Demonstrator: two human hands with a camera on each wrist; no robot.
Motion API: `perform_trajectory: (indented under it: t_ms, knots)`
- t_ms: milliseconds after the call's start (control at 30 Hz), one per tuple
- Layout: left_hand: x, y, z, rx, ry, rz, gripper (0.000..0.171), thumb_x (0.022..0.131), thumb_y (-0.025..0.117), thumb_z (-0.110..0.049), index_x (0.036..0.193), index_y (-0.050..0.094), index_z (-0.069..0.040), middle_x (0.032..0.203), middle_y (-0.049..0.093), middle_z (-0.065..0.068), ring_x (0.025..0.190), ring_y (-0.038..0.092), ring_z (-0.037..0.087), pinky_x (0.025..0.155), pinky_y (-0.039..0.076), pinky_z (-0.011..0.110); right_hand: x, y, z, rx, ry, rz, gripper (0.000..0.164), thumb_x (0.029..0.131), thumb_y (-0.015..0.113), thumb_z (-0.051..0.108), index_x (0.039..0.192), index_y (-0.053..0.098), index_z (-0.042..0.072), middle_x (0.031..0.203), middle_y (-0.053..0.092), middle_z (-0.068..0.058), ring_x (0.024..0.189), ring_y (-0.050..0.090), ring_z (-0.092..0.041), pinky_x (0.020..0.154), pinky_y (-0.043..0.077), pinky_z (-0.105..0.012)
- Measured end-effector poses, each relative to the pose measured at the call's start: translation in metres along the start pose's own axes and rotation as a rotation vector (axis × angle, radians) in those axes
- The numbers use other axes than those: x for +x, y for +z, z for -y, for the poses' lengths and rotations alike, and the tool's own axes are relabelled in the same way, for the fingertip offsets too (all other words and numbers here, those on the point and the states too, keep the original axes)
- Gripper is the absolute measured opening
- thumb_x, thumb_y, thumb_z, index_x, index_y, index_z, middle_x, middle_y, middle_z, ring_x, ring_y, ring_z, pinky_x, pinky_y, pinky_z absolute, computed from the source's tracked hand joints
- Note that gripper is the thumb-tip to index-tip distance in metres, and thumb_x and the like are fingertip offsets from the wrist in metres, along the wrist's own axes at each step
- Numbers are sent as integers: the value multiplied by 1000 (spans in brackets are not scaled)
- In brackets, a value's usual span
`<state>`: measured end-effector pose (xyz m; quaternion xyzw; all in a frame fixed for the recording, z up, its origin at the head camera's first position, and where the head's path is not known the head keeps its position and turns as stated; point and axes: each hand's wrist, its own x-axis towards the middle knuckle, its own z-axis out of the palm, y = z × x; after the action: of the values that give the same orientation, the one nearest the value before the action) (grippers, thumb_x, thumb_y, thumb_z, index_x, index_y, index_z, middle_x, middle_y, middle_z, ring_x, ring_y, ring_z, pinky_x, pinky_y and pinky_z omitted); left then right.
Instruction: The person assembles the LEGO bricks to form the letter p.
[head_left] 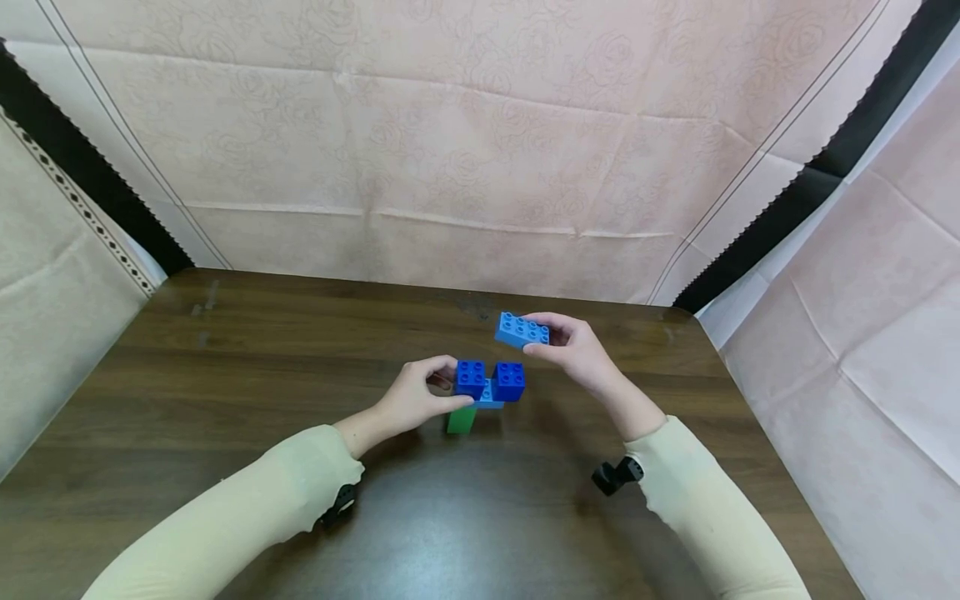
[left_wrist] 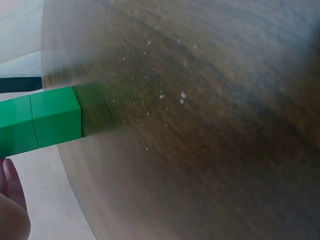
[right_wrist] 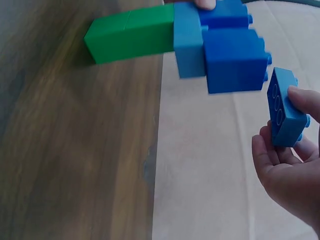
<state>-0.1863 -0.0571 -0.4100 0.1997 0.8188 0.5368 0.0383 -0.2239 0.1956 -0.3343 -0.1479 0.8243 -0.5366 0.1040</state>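
Observation:
A small tower of toy building bricks stands on the table. Two stacked green bricks (right_wrist: 131, 34) form its column. Across their top lies a light blue brick (right_wrist: 189, 47), overhanging to the right. Two dark blue bricks (head_left: 509, 381) sit on it with a gap between them. My left hand (head_left: 411, 395) pinches the tower's left dark blue brick (head_left: 470, 377) between thumb and fingers. Up and to the right of the tower, my right hand (head_left: 576, 350) holds a loose light blue brick (head_left: 521, 330) by its right end, studs up and hollow underside towards the tower.
The brown wooden table (head_left: 225, 400) carries the tower near its middle. Pale patterned cloth (head_left: 450, 150) hangs behind the far edge and along both sides, with black strips at the corners. A black wrist device (head_left: 618, 476) sits at the right sleeve.

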Motion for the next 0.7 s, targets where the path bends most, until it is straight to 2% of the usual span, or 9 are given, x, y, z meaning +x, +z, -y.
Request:
perform_trajectory:
  t_ms: [233, 467, 700]
  knots:
    - [0, 0, -1, -1, -10, -1, 34, 79, 75, -24, 107, 62, -9, 99, 66, 6, 91, 59, 19, 85, 52, 37, -3, 9, 7, 8, -28, 57, 41, 86, 67, 14, 124, 56, 5, 119, 58, -19, 95, 57, -22, 81, 52, -28]
    - [1, 0, -2, -6, -16, 4, 34, 80, 75, -25, 107, 62, -9, 99, 66, 6, 92, 59, 19, 86, 52, 39, -5, 18, 13, -36, -51, 90, 40, 86, 67, 15, 124, 57, 6, 120, 58, -18, 95, 56, -24, 86, 52, -35]
    - [1, 0, -2, -11, -12, 10, 33, 80, 74, -26, 107, 62, -11, 100, 67, 4, 92, 59, 18, 86, 52, 38, -6, 26, 12, -67, -86, 127, 40, 85, 68, 14, 123, 57, 5, 118, 60, -17, 95, 57, -23, 86, 51, -35]
